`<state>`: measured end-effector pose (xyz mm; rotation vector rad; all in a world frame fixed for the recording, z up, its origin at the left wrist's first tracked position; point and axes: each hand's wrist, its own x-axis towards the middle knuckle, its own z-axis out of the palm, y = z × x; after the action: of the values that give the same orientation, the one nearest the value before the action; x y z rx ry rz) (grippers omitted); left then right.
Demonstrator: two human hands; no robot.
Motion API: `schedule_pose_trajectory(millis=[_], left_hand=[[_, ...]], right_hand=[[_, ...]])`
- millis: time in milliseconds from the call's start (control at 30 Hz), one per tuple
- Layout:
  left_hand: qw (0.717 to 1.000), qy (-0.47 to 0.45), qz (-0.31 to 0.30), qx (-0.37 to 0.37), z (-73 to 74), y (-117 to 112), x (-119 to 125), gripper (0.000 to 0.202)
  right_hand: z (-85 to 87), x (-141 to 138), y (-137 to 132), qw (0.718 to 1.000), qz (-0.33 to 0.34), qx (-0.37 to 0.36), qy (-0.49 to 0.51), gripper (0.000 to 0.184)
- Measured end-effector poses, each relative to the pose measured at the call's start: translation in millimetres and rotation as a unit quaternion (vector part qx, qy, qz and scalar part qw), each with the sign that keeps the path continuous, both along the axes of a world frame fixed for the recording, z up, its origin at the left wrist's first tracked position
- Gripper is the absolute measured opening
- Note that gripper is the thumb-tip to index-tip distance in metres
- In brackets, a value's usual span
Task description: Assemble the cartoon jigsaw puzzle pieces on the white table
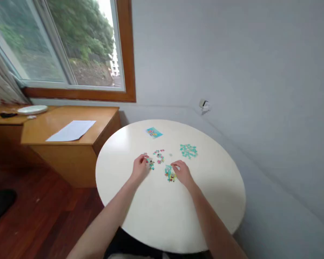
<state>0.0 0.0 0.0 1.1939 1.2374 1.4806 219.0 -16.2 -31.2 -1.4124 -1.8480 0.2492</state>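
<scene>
Small jigsaw puzzle pieces lie in groups on a round white table (151,208). My left hand (141,166) rests at a mixed-colour group of puzzle pieces (151,164), its fingers curled together; whatever is at their tips is too small to name. Beside my right hand (182,172) lies a partly joined puzzle section (169,173), teal above with yellow and red below. The right thumb and forefinger are pinched at its upper right edge, and what they hold is too small to make out. Another loose cluster of colourful pieces (160,157) sits between and beyond the hands.
A spread of teal pieces (189,151) lies at the right, with a single pale piece (170,154) nearer the middle. Farther back is a colourful picture card (153,132). A wooden desk (62,154) bearing white paper (71,130) stands left; the wall is behind.
</scene>
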Motion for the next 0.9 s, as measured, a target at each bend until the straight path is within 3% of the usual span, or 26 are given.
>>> schedule_pose_trajectory(millis=[433,900], left_hand=[[0.998,0.057,-0.015,0.001,-10.7,9.2,-4.4,0.015],[0.997,0.08,-0.019,0.006,-10.1,7.6,-5.3,0.017]], right_hand=[[2.9,1.1,-1.1,1.0,-0.008,-0.015,0.0,0.018],[5.3,-1.5,-2.6,1.0,-0.016,-0.018,0.005,0.018]])
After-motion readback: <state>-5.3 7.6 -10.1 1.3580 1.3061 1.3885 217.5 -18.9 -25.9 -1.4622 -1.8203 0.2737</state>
